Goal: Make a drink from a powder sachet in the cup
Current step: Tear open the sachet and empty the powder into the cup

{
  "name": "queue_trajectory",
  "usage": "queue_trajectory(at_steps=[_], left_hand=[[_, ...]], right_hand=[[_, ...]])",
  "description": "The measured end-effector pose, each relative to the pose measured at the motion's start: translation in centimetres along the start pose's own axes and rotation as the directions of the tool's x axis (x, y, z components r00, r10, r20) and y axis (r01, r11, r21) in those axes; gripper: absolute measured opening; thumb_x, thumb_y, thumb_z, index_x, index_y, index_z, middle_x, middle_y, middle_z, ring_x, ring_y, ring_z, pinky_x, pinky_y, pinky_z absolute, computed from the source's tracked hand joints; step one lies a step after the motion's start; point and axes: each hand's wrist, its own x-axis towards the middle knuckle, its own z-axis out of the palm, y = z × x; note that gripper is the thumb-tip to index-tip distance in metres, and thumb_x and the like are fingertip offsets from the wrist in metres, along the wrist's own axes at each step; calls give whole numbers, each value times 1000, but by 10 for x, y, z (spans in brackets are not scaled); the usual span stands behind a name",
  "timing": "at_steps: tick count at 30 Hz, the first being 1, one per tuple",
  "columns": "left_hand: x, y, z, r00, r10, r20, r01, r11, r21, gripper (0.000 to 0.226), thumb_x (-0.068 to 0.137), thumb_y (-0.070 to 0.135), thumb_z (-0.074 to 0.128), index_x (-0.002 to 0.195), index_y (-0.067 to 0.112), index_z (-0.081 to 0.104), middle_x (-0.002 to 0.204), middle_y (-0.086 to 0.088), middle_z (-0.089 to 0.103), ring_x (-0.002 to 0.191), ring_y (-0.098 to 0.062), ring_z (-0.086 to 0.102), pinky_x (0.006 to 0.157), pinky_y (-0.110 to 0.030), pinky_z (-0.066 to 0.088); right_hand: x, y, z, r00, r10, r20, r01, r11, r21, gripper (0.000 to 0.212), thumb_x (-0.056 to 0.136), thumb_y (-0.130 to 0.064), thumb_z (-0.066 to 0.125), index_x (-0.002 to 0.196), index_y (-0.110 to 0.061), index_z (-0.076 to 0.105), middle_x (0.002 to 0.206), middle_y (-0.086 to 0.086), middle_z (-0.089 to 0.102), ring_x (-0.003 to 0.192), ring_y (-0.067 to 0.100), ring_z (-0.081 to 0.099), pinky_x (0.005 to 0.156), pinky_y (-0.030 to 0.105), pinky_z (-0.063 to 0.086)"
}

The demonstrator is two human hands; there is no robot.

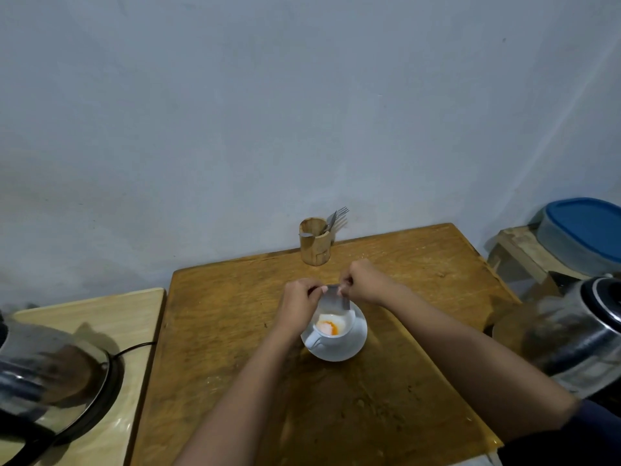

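So we're at the pouring step. The person has the silvery sachet (334,301) held upside down right over the white cup (331,327), and there's already a little heap of orange and pale powder sitting in the bottom of it. The cup stands on a white saucer (353,346) about mid-desk (235,314), handle pointing to the near left.

Left hand (299,297) pinches the sachet's upper left corner, right hand (363,280) pinches the upper right one, fingers on both pressed tight on the foil. Both forearms reach in from the near edge and meet above the cup, wrists bent down a bit, the right hand slightly farther than the left.

My guess is the packet's nearly empty, so next would be a shake or tap to get the last bit out, then ditch it and get water. There's a steel kettle (578,334) at the right edge and another kettle (50,375) on its base on the paler desk to the left. Cutlery's in the wooden holder (314,245) at the far side for stirring.
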Motion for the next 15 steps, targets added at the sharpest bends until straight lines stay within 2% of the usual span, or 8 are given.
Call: queue_trajectory(at_steps=[3,6,8,10,12,15], left_hand=[[-3,-3,-7,998,-63,20,66,981,-181,13,91,19,53,91,17,67,87,-1,67,82,-14,59,68,-24,48],[-7,-9,-21,990,-134,-40,111,930,-351,10,91,15,53,94,16,63,83,2,61,78,-10,55,64,-17,45],[-11,-17,-34,977,-190,-100,131,895,-427,9,89,11,56,95,13,62,80,1,58,74,-10,53,65,-16,47],[-19,-30,-46,960,-235,-153,140,874,-465,9,87,7,58,94,12,61,76,1,56,71,-10,52,66,-18,48],[-33,-47,-56,943,-274,-190,156,866,-476,9,86,4,60,90,12,60,73,1,55,69,-9,50,62,-14,47],[-63,-83,-60,902,-370,-221,217,833,-508,16,83,-3,61,81,13,59,67,1,52,63,-9,47,51,-5,43]], right_hand=[[-3,-5,-2,999,-8,-52,14,994,108,15,81,-16,68,79,-2,67,66,-1,57,63,10,50,56,23,41],[-5,-19,0,995,-20,-94,41,973,227,7,79,-16,71,79,-12,65,68,-5,59,63,7,54,55,19,41],[-5,-34,6,994,-29,-107,61,948,312,11,79,-15,72,79,-16,61,67,-4,60,60,8,57,56,20,47],[-5,-50,18,993,-38,-110,79,917,392,13,80,-13,71,81,-15,59,66,0,62,59,12,61,61,28,52],[-8,-65,37,991,-80,-104,117,897,427,13,80,-11,71,83,-14,58,66,1,62,58,13,61,62,32,54],[-11,-84,78,987,-162,-22,157,902,402,14,81,-11,69,89,-13,58,69,-1,58,61,13,59,53,24,48]])
